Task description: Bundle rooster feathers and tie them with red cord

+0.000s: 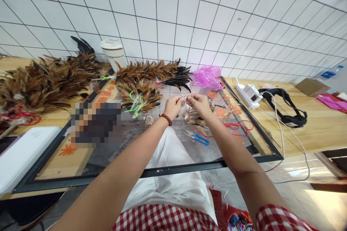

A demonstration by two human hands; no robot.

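My left hand, with a beaded bracelet at the wrist, is closed in a pinch above the glass tabletop. Fingertip to fingertip with it, my right hand is pinching too. Something small and whitish shows between them, too tiny to name. Loose brown feathers lie under my right hand. Nearer to me are blue-handled thread snips and a tangle of red cord. Left of my hands rests a feather bundle with bright green ties.
A long feather strand and a pink plastic bag lie near the tiled wall. A large feather heap and a white lidded cup stand left. To the right are a power strip, cables and a black head strap.
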